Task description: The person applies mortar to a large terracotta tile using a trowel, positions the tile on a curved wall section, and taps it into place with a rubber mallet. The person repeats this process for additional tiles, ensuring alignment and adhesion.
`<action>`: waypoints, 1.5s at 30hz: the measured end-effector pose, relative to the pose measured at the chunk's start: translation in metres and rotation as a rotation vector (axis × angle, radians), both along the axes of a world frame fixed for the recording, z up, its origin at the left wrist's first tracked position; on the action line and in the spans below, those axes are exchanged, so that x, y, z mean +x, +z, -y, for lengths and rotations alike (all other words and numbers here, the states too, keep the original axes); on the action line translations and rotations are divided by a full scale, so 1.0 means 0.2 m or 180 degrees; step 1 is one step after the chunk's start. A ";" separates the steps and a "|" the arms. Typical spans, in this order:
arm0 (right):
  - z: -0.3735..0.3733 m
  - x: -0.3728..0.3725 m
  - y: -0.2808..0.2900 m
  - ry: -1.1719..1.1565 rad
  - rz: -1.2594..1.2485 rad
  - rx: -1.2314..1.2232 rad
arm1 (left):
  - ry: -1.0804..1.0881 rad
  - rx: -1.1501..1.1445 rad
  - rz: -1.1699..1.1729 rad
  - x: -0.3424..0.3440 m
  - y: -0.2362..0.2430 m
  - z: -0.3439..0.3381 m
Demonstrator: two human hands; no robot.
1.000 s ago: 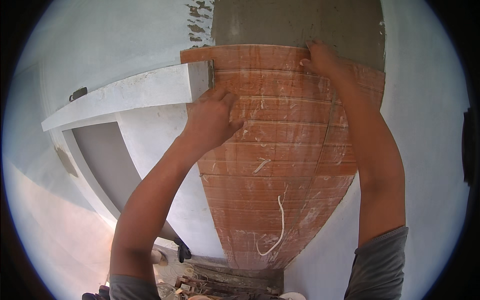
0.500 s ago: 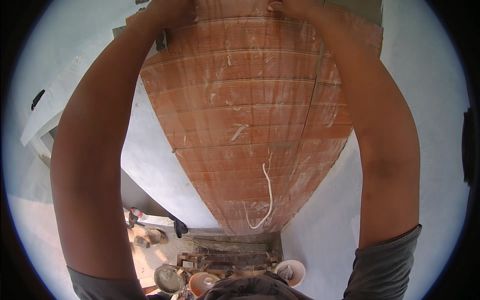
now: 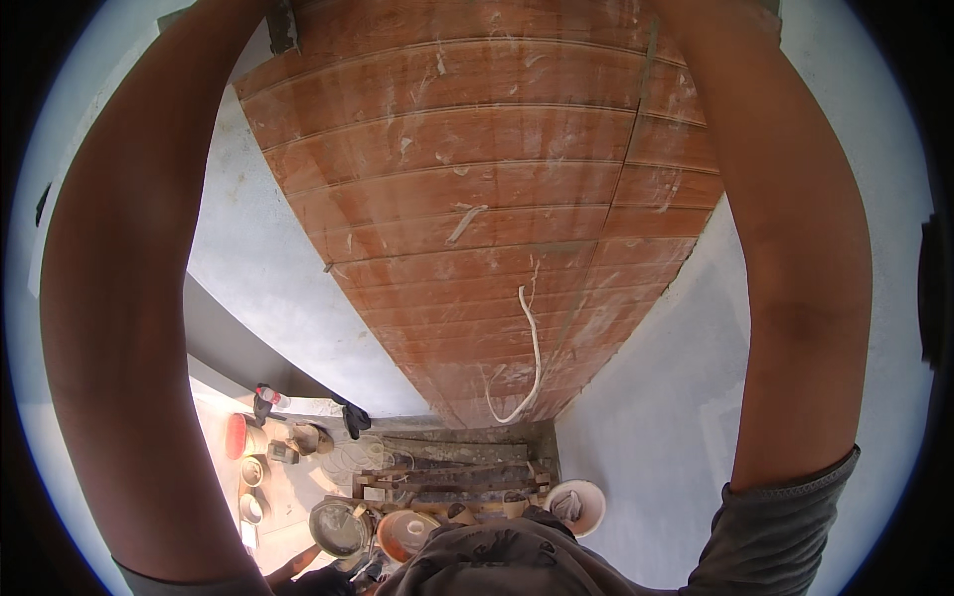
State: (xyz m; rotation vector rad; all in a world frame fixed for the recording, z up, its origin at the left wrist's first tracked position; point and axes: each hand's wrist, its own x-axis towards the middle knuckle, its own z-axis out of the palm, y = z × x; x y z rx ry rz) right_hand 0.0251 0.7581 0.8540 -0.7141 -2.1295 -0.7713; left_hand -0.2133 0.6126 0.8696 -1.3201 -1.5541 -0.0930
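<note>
Both my forearms reach up past the upper edge, so my left hand and my right hand are out of view, along with anything they hold. Between the arms spreads a wall faced with reddish-brown tiles (image 3: 447, 189), streaked with pale smears and crossed by thin joints. A white cable (image 3: 537, 358) pokes out of its lower part and curls downward. At the top left, near my left forearm, a grey patch of mortar (image 3: 282, 28) shows beside the tiles' edge.
Pale walls (image 3: 646, 417) flank the tiles. Below lie wooden planks (image 3: 447, 479), a dark mortar tub (image 3: 338, 528), an orange basin (image 3: 393, 536) and a white bucket (image 3: 593, 509) with a cloth inside. Another person's arm (image 3: 294, 564) shows at lower left. Several containers (image 3: 250, 472) stand on the floor.
Both hands were partly in view at the tiles' top; now they are past the upper edge. My forearms sit farther apart, and the tiles and cable appear higher in the picture.
</note>
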 end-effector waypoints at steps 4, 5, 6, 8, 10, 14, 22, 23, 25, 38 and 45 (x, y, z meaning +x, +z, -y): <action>0.05 0.00 0.01 -0.0003 0.0065 0.0098 | -0.0215 0.0092 -0.0066 -0.09 0.04 -0.05; 0.06 0.01 0.01 -0.0025 0.0031 0.0087 | -0.0271 0.0045 -0.0091 -0.12 0.06 -0.06; 0.08 0.01 0.01 -0.0053 0.0000 0.0088 | -0.0334 0.0012 -0.0115 -0.13 0.07 -0.07; 0.06 0.00 0.01 -0.0019 -0.0100 0.0077 | -0.0453 -0.0044 -0.0132 -0.17 0.10 -0.08; 0.00 -0.02 0.04 0.0094 -0.0243 0.0048 | -0.0579 -0.0089 -0.0126 -0.20 0.12 -0.09; -0.03 -0.04 0.06 -0.0107 -0.0121 0.0138 | -0.0171 -0.0259 -0.0005 -0.13 0.12 -0.08; -0.01 -0.03 0.07 -0.0384 -0.0073 0.0261 | -0.0258 -0.0144 0.0568 -0.05 0.10 -0.04; -0.01 -0.03 0.07 -0.0361 -0.0111 0.0179 | -0.0159 -0.0143 0.0570 -0.06 0.10 -0.06; 0.01 -0.03 0.07 -0.0341 -0.0172 0.0011 | 0.0014 -0.0147 0.0589 -0.05 0.11 -0.07; 0.01 -0.01 0.11 -0.0462 0.0095 0.0091 | -0.0291 -0.0201 0.0620 -0.08 0.11 -0.08; 0.13 0.00 0.13 -0.0379 0.0079 -0.0320 | -0.0636 -0.0281 0.1078 -0.01 0.10 0.04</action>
